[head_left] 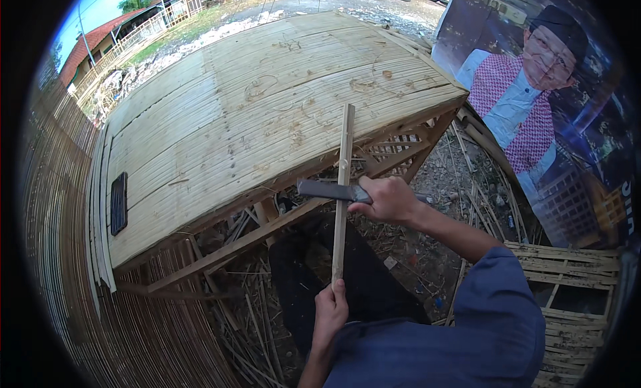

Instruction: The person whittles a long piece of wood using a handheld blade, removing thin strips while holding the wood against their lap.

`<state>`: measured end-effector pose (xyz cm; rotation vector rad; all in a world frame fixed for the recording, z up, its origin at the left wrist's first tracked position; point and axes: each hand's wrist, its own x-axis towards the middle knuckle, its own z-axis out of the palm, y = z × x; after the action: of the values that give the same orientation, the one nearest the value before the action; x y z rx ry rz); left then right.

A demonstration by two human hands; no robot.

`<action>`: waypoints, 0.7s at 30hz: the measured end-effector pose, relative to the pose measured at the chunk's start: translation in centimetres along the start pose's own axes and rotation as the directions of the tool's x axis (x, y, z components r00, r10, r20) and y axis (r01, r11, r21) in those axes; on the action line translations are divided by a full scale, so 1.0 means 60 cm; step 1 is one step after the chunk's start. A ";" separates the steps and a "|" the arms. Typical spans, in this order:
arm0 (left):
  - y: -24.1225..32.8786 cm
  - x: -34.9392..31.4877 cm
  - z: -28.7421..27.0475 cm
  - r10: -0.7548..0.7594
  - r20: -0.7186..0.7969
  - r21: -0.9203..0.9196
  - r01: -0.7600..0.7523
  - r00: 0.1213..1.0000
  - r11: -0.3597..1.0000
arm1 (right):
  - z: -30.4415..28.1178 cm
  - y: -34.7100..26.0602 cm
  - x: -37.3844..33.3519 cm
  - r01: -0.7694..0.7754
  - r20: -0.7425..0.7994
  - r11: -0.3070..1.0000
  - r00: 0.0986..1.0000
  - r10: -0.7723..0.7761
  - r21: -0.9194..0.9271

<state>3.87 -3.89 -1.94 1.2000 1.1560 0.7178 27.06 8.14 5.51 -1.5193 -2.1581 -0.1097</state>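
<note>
A long, narrow bamboo strip [341, 221] runs up from my lap, its upper end resting against the front edge of the bamboo-topped table [193, 141]. My left hand [331, 310] is closed round its lower end. Across the strip's middle lies the broad, dark blade of a knife [324, 189], touching or very near it. My right hand [389, 198] grips the knife where blade meets handle, with the handle's end showing past the wrist side. The thumb lies close to the strip. Curled shavings [257, 88] are scattered on the tabletop.
A dark phone [119, 203] lies at the table's left end. Wooden braces [234, 246] cross under the table near my knees. A bamboo screen [60, 254] stands at left, a large printed banner [514, 114] at right. Slatted bamboo [567, 271] sits at lower right; offcuts litter the ground.
</note>
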 end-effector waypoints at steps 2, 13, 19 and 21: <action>-0.017 -0.002 0.002 0.020 -0.058 0.137 -0.012 0.998 0.991 | -0.013 -0.009 -0.007 0.231 0.139 0.965 0.967 -0.213 -0.125; -0.012 -0.024 0.005 0.001 -0.055 0.175 0.009 0.998 0.984 | -0.020 0.051 0.022 0.155 0.014 0.966 0.988 -0.156 -0.207; -0.004 -0.018 0.003 -0.060 -0.036 0.058 0.062 0.998 0.996 | -0.016 0.004 0.012 0.170 -0.016 0.982 0.985 -0.172 -0.087; -0.003 -0.024 -0.001 -0.041 -0.012 0.160 0.042 0.999 0.986 | -0.039 0.005 0.018 0.299 0.045 0.943 0.954 -0.295 -0.147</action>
<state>3.35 -5.22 -1.67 1.3035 1.2610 0.6084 27.86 8.36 7.97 -1.2650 -2.4323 -0.3686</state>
